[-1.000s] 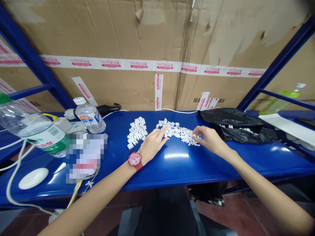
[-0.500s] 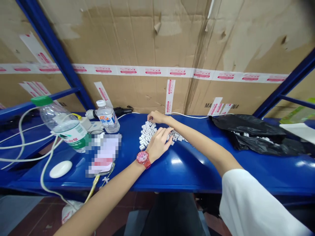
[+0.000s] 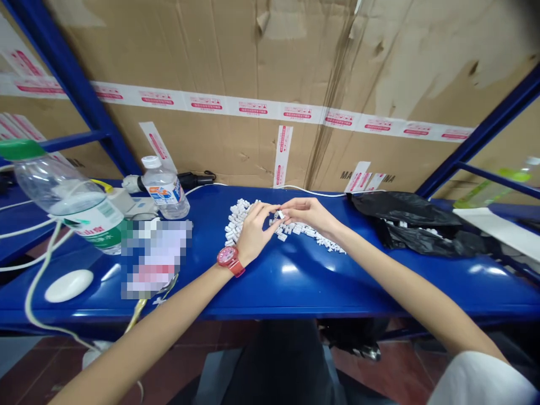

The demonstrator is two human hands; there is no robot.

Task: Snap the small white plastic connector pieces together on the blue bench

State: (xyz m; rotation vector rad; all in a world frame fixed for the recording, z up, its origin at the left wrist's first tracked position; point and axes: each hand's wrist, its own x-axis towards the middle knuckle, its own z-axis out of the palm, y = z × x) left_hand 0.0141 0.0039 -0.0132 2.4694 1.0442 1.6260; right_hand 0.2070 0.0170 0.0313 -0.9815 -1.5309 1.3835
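Between my two hands, just above the blue table, is a small white plastic piece [image 3: 279, 214]. My left hand [image 3: 253, 232], with a red watch on the wrist, has its thumb and index finger closed on the piece from the left. From the other side, the fingertips of my right hand [image 3: 311, 216] pinch it. A heap of white plastic pieces [image 3: 235, 220] lies beyond and left of my left hand, partly covered by it. Flatter white pieces [image 3: 297, 228] lie under my right hand, and a patch of tiny white parts [image 3: 331, 244] sits near its wrist.
At left stand a large green-capped bottle [image 3: 80, 211], a small white-capped bottle [image 3: 165, 190], a blurred-out flat item [image 3: 158, 259] and a white oval object [image 3: 70, 286], among cables. A black plastic bag [image 3: 405, 225] holding white pieces lies at right. Cardboard [image 3: 236, 56] backs the table [image 3: 291, 292].
My right hand has come back from the far heap toward the right and now meets my left hand at a small white piece. The view has shifted a little to the right.
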